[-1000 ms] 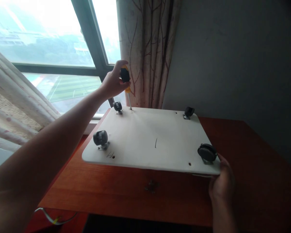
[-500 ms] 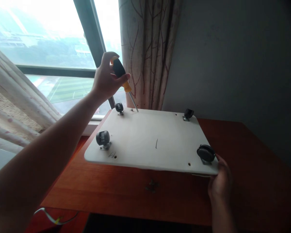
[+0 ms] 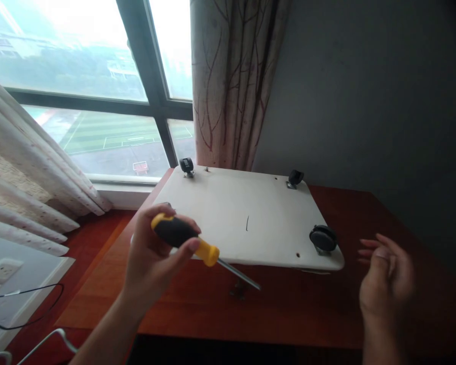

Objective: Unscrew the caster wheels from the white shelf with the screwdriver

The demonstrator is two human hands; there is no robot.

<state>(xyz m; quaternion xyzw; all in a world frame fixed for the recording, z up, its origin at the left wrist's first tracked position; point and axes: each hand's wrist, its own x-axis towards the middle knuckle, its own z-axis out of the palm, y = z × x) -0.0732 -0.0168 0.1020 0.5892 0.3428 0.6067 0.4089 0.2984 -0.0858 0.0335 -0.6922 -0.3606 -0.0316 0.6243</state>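
Note:
My left hand (image 3: 152, 253) is closed around a yellow and black screwdriver (image 3: 178, 232), its metal shaft pointing down to the right over the board's near edge. A white board (image 3: 235, 203) lies on the reddish-brown table (image 3: 197, 314). Black casters stand at its far left (image 3: 186, 165), far right (image 3: 295, 177) and near right (image 3: 323, 237) corners; the near left corner is mostly behind my left hand. To the right of the board, my right hand (image 3: 385, 274) is off it, fingers partly curled and apart, holding nothing. Small dark metal pieces (image 3: 237, 290) lie below the board's near edge.
A window (image 3: 110, 126) and curtains (image 3: 231, 86) are behind the table, with a grey wall (image 3: 365, 91) at the right. On the lower left are a wall socket (image 3: 3, 272), a black cable (image 3: 41, 291) and a white cable (image 3: 45, 340).
My left hand has brought the screwdriver down and nearer from the board's far edge. My right hand has let go of the board's near right corner and moved right.

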